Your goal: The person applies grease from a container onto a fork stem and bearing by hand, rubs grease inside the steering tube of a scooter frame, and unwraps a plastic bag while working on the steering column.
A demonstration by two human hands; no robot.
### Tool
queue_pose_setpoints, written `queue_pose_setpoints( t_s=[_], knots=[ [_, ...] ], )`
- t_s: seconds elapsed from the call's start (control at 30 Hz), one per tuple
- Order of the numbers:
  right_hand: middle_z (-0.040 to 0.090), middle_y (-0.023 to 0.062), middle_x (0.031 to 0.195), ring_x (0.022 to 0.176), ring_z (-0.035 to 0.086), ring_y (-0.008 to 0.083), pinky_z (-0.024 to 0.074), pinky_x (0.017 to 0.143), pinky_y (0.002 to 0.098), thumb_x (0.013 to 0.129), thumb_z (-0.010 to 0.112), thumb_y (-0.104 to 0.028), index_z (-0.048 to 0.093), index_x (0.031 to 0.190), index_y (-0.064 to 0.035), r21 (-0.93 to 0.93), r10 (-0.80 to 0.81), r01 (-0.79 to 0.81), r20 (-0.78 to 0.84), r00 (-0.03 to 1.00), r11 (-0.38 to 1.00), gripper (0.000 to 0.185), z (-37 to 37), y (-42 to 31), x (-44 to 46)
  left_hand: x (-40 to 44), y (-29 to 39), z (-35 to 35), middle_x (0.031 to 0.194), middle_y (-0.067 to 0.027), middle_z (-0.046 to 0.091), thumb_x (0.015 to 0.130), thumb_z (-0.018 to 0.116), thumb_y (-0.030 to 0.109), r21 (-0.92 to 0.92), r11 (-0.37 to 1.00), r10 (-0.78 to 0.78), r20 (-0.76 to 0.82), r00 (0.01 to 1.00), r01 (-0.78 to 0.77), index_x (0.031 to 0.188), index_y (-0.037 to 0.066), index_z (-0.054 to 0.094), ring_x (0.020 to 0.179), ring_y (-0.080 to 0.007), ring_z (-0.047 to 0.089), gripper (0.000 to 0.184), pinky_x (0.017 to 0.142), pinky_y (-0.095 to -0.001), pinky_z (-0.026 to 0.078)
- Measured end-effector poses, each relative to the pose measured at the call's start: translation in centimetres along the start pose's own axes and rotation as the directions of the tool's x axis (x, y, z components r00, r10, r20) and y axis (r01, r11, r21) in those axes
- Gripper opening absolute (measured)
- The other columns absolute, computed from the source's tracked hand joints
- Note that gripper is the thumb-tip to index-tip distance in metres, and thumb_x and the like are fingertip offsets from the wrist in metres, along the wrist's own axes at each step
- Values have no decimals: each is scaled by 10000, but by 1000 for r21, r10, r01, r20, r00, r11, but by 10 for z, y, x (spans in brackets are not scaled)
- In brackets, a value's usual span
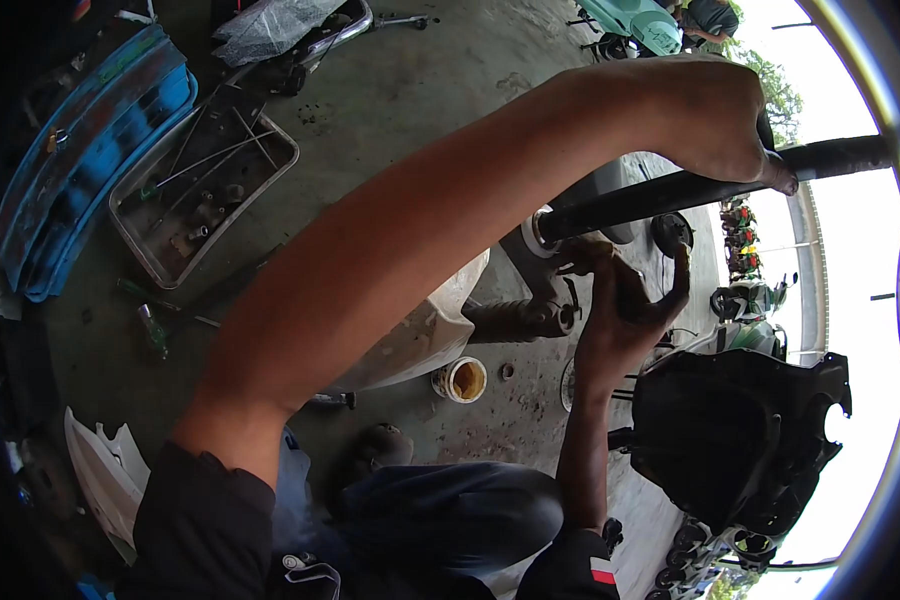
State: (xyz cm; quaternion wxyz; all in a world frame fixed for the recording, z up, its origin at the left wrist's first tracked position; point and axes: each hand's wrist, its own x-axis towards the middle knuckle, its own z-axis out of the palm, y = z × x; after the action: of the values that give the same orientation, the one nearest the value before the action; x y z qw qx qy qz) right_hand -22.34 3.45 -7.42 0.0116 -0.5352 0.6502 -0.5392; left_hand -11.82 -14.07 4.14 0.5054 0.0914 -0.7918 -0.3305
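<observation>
Head view: have hands apart, both at black tube (660, 195). See left hand (715, 120) clamped round tube toward free end, thumb over near side, other fingers mostly hidden. See right hand (620, 335) at opposite end of tube, fingers bent, tips dark with grime, near metal collar (533, 232). Can't tell right-hand contact with collar, or any grip. Would place tube slanting out of collar, past right hand, through left fist, with a bit sticking out beyond.

Next to right hand, collar side: see dark cylindrical part (510, 320). Under left forearm: see pale panel (425, 335), partly covered by arm. Between forearms, body side: see jeans leg (460, 510) and dark shoe (380, 450).

On floor between forearms: see tub (442, 382) with yellowish paste inside, plus small ring (508, 371) just beside, on right-hand side. Outboard of right wrist: see big black panel (730, 430).

Across left forearm from right hand: see green-handled screwdriver (153, 330), then metal tray (288, 165) with rods and small parts, then blue panel (90, 160) just past tray.

Farthest, well beyond left hand: see teal scooter (640, 25) with second person (710, 18) alongside. Well beyond right hand: see parked bikes (745, 250).
</observation>
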Motion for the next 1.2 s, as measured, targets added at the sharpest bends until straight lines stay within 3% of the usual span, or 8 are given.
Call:
queue_pose_setpoints(
  t_s=[0.13,0.33,0.4,0.53,0.73,0.93,1.03,1.2],
  knots=[
    [752,168,1058,1045,698,226,540,904,332,931,684,50,256,1480,75,-205,-201,258,260,945,944,697,3,22,-7,2,-3,5,569,-100,627,853,770,590,-33,999,14,37,999,-12,726,-16,733,571,-226,663,620,676,-386,541],
    [766,159,961,993,703,180,507,933,315,952,660,2,227,1474,100,-238,-63,131,275,959,962,686,-4,32,21,-1,-1,3,559,-102,618,852,770,589,6,1000,22,7,1000,-22,715,-31,731,549,-227,645,636,642,-391,531],
    [764,151,939,954,699,141,504,920,293,957,639,-1,174,1487,136,-33,81,-74,365,928,997,718,-9,40,33,-1,1,0,561,-101,618,852,772,587,8,999,31,14,999,-31,720,-35,733,549,-225,642,637,636,-388,529],
    [749,135,1018,970,693,156,505,957,297,941,640,14,187,1522,140,112,155,-205,347,925,972,747,1,34,42,-4,6,-3,581,-96,636,849,789,562,-47,999,4,34,999,-2,788,-18,763,552,-203,641,583,625,-370,524],
    [716,188,1197,1083,680,184,508,991,330,940,603,49,281,1582,45,290,-10,-208,604,797,934,718,7,65,72,-5,11,-6,631,-88,674,849,798,541,-98,994,-41,79,996,48,965,30,808,580,-186,666,524,645,-356,532],
    [750,181,1096,1013,708,184,507,1005,357,945,656,24,335,1475,108,27,122,-152,467,876,988,625,-18,31,39,-6,10,-7,635,-94,678,849,797,541,3,1000,-15,50,999,15,968,31,808,597,-193,678,524,667,-357,541],
    [764,151,1050,979,737,211,507,989,358,974,662,-35,313,1462,129,-249,-54,159,382,922,955,622,-18,15,19,-5,10,-6,629,-96,674,853,793,540,22,999,-27,41,999,26,923,35,804,601,-199,679,510,673,-364,542],
    [750,185,1030,983,739,271,547,866,374,988,638,-36,212,1494,79,-329,-165,258,286,944,908,671,4,9,-5,-2,7,0,631,-107,679,874,772,532,33,999,-31,35,999,30,890,14,794,628,-203,694,519,697,-363,543]
  ],
)
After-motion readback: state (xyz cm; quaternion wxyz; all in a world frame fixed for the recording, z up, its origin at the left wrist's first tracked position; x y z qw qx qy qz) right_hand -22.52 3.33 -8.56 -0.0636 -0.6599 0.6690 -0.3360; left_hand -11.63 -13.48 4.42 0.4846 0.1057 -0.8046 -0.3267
